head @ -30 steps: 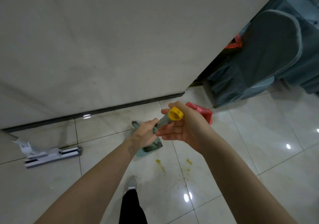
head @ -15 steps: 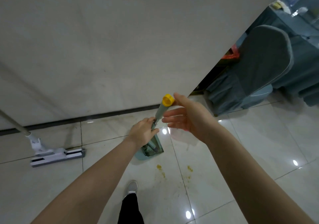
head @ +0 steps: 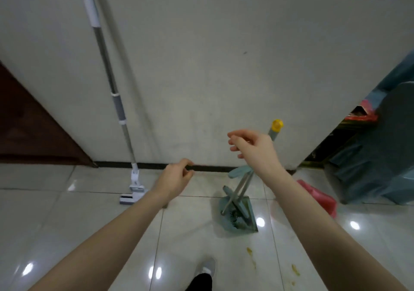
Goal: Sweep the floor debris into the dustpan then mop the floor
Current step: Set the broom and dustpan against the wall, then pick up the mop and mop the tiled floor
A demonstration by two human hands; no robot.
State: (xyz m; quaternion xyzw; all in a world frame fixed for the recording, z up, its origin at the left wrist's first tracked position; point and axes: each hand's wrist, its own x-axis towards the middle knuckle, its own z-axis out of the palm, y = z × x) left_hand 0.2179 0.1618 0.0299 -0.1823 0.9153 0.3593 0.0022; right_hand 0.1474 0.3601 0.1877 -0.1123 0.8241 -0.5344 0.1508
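Note:
A teal dustpan (head: pixel 243 220) stands on the tiled floor by the wall, with the broom clipped in it. Their handle, capped in yellow (head: pixel 277 125), leans against the wall on its own. My right hand (head: pixel 253 148) hovers just left of the handle top, fingers loosely curled, holding nothing. My left hand (head: pixel 175 178) is lower and further left, empty, fingers loosely bent. A white flat mop (head: pixel 132 195) leans on the wall to the left, its grey pole (head: pixel 107 66) rising up the wall. Yellow smears of debris (head: pixel 252 257) lie on the tiles near my shoe.
A red bag (head: pixel 318 197) lies on the floor right of the dustpan. Blue-grey covered furniture (head: pixel 376 156) fills the right side past the wall corner. A dark brown door (head: pixel 33 129) is at far left. My grey shoe (head: pixel 207 267) is at the bottom.
Both hands have let go of the broom and dustpan handle, which now rests against the wall. My hands moved left, and the view turned left, bringing the mop pole in.

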